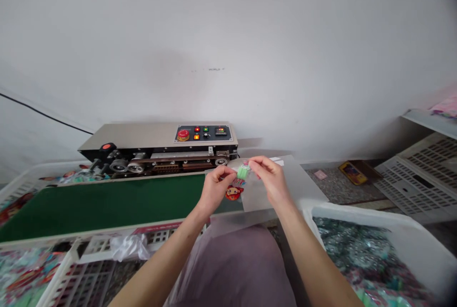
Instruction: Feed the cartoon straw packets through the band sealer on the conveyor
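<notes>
Between my two hands is a small clear plastic packet [243, 172], with a light green piece in its upper part and a red cartoon face [233, 193] at its lower end. My left hand [217, 185] pinches the packet's left side between thumb and fingers. At its upper right, my right hand [268, 173] pinches the top edge, near a bit of pink. The packet hangs over the right end of the green conveyor belt [117, 204], beside a pale grey board [300, 185]. What exactly lies inside the packet is too small to make out.
Behind the belt stands a band sealing machine [160, 138] with a red stop button [183, 135] and lit switches. A white bin [421, 238] of packets stands at right. Crates [85, 283] with packets sit below and left. A grey crate [410, 183] rests farther right.
</notes>
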Demonstrator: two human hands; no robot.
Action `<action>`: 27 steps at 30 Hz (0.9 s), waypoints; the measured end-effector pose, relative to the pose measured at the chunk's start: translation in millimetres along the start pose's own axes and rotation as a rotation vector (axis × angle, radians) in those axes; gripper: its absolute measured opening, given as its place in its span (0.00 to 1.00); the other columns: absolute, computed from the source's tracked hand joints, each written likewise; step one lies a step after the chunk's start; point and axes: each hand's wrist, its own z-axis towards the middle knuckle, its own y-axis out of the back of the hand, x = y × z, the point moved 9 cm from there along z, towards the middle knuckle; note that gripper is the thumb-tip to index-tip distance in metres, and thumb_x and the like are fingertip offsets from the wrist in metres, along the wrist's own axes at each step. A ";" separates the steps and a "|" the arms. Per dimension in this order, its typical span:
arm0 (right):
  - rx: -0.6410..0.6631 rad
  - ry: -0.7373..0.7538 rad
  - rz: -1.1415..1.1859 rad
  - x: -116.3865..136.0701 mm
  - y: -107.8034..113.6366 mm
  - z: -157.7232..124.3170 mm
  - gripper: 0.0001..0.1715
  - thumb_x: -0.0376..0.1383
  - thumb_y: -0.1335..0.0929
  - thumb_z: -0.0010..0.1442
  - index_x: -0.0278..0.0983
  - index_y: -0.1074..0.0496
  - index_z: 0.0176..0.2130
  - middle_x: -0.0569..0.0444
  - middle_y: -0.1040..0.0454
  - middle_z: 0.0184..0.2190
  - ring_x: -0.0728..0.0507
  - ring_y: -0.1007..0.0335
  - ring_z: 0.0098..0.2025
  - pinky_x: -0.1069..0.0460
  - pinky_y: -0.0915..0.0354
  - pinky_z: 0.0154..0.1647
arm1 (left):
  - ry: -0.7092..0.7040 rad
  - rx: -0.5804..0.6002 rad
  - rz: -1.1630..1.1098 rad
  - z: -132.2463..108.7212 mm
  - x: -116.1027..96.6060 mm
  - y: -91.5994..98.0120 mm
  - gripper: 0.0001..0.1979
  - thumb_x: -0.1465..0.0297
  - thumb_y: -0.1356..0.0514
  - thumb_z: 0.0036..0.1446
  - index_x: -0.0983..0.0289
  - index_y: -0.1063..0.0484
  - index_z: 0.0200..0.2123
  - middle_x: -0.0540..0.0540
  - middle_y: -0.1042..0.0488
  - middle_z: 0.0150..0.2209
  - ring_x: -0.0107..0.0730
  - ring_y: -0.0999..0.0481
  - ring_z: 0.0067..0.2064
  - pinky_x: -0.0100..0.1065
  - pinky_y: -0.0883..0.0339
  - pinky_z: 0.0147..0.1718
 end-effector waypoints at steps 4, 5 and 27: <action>0.058 0.140 -0.249 14.7 -8.3 5.5 0.10 0.41 0.31 0.58 0.39 0.27 0.28 0.57 0.28 0.29 0.46 0.34 0.34 0.51 0.39 0.37 | 0.013 0.022 -0.028 -3.0 0.8 -0.5 0.10 0.63 0.34 0.50 0.64 0.24 0.27 0.48 0.28 0.25 0.26 0.33 0.28 0.28 0.39 0.30; 0.065 0.195 -0.348 19.2 -9.9 5.8 0.10 0.39 0.32 0.59 0.39 0.28 0.28 0.56 0.28 0.29 0.45 0.35 0.35 0.51 0.40 0.38 | 0.024 0.035 -0.036 -4.3 2.3 -1.9 0.10 0.63 0.34 0.50 0.64 0.25 0.26 0.48 0.29 0.25 0.25 0.34 0.28 0.28 0.40 0.29; 0.058 0.115 -0.765 -72.2 -19.0 45.0 0.11 0.36 0.36 0.63 0.39 0.24 0.35 0.50 0.24 0.38 0.42 0.30 0.41 0.50 0.38 0.45 | -0.484 0.550 1.367 -30.6 48.3 -44.1 0.28 0.57 0.58 0.73 0.61 0.47 0.71 0.60 0.48 0.73 0.46 0.52 0.74 0.62 0.54 0.68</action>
